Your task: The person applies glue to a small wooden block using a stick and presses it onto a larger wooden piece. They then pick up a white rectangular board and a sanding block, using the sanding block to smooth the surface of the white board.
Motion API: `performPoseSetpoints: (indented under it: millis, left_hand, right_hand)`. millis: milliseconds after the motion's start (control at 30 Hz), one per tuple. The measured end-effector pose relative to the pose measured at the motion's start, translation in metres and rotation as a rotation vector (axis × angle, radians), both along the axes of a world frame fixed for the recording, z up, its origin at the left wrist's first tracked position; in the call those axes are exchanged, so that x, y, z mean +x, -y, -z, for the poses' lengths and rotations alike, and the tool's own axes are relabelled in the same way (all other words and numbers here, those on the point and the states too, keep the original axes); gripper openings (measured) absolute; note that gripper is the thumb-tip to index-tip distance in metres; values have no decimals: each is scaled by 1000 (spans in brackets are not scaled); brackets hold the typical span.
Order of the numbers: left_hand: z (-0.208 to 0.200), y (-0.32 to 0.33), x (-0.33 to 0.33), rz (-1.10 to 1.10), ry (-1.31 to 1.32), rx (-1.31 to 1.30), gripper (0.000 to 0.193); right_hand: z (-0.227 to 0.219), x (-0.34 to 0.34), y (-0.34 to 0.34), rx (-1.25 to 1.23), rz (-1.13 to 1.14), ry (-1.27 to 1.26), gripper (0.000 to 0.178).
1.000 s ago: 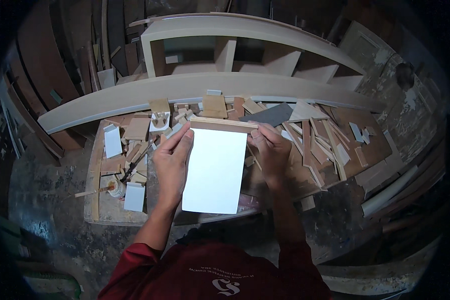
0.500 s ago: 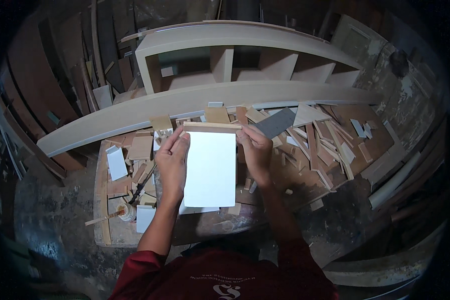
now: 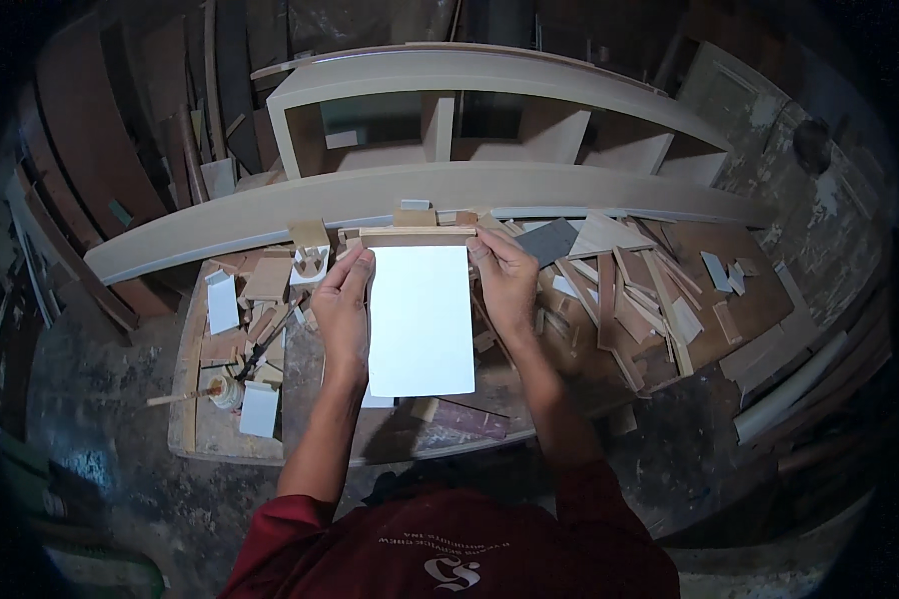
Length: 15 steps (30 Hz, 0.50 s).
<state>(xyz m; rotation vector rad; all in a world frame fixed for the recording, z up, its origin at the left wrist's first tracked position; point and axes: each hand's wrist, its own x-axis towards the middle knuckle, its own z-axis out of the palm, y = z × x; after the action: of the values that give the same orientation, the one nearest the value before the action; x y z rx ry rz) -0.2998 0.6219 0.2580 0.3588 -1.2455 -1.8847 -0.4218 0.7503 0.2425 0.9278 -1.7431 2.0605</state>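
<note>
A bright white rectangular panel is held up over the workbench. Along its far edge runs a narrow pale wooden strip, a brownish band showing below it. My left hand pinches the far left corner, with its thumb at the panel's edge. At the opposite corner, my right hand grips the strip's right end and the panel between thumb and bent fingers. The panel hides part of the bench beneath it. Below its near edge a brownish-purple board piece lies on the bench.
Wood offcuts clutter the bench's right side. On the left stand an open jar with a brush in it and small white pieces. A long pale board and a compartmented cabinet frame span the far side.
Both hands and the panel appear slightly higher in the picture, while the whole view has shifted too. More of the brownish-purple board below the panel shows. My grip looks the same.
</note>
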Motion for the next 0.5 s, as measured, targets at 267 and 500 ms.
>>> performPoseSetpoints:
  millis: [267,500]
  left_hand:
    - [4,-42,16,-115,53,59,41]
    - [27,-55,69,-334,194,185,35]
  right_hand:
    - [5,0,-24,63,-105,-29,24]
    - [46,31,-5,138,-254,-64,21]
